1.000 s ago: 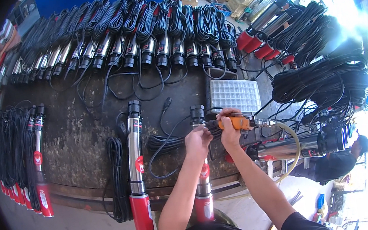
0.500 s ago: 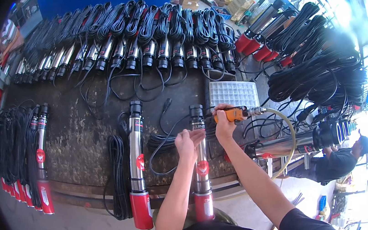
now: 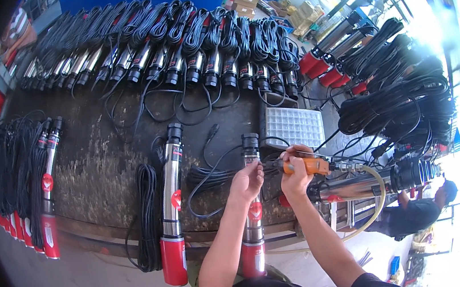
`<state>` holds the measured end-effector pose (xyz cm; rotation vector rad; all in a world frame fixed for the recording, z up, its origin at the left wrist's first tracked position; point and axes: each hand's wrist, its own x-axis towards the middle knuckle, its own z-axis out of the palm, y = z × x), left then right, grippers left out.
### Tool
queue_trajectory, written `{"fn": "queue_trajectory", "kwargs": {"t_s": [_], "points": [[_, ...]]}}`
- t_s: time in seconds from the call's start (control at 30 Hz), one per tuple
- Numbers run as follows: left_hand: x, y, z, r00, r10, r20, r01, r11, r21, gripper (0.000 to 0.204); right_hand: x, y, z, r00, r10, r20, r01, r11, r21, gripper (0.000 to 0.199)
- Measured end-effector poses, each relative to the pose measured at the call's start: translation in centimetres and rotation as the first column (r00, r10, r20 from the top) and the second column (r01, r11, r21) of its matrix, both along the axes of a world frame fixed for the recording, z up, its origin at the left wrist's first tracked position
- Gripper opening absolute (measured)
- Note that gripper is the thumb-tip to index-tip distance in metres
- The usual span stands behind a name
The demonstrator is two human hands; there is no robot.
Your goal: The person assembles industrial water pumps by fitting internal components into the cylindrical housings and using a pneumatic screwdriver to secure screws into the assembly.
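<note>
My right hand [image 3: 297, 176] is wrapped round an orange air screwdriver [image 3: 314, 166] with a pale hose [image 3: 383, 185] at its back end. The tool lies level, its front end pointing left. My left hand [image 3: 247, 184] is closed, its fingertips pinched together beside the tool's front end; whatever they hold is too small to make out. Under the left hand lies a steel tube-shaped submersible pump [image 3: 256, 229] with a black top and red lower end. A coil of black cable [image 3: 211, 174] rests left of it. Farther left lies a similar pump [image 3: 171, 208] beside its coiled cable [image 3: 148, 216].
A white compartment tray [image 3: 295, 126] sits beyond my right hand. Rows of pumps with bundled cables [image 3: 194, 36] line the table's far side. More pumps stand at left [image 3: 48, 217] and right [image 3: 356, 186]. A person [image 3: 416, 213] is at the far right.
The air screwdriver has come down and nearer, with its front end now at the left fingertips. My left hand has turned from flat fingers to a pinch. The view has shifted slightly.
</note>
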<state>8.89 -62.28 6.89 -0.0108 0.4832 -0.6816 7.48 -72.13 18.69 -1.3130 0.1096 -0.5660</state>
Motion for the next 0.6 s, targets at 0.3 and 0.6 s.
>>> {"fn": "queue_trajectory", "kwargs": {"t_s": [0.3,0.6], "points": [[1.7,-2.5,-0.7,0.984,0.064,-0.166,-0.073,0.996,-0.048,0.014,1.6,-0.9,-2.4,0.998,0.055,0.012,-0.054,0.993,-0.100,0.027],[2.7,-2.8,-0.9,0.944,0.127,-0.305,-0.184,0.969,-0.164,0.031,4.6,-2.4,-4.5,0.988,0.138,-0.068,-0.151,0.956,-0.252,0.023]]}}
